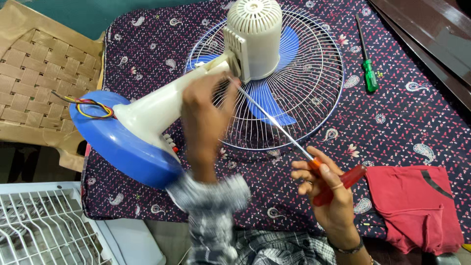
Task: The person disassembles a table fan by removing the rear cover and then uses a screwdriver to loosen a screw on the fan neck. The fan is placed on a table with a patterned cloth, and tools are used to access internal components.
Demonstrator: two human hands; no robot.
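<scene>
White table fan with blue blades and blue round base lying grille-down on patterned cloth; red-handled screwdriver, held slanted, tip at motor housing.

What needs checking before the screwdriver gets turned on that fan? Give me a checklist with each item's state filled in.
1. Right hand grips the red-handled screwdriver: ok, fingers wrapped round the handle.
2. Screwdriver tip seated at the joint below the motor housing: cannot tell, the left hand covers the tip.
3. Left hand steadies the fan neck: ok, though it is blurred.
4. Fan lies stable on the patterned cloth: ok, grille flat, blue base overhangs the edge.
5. Loose wires at the base clear of the hands: ok.
6. Spare green screwdriver within reach: ok, beside the grille.
</scene>
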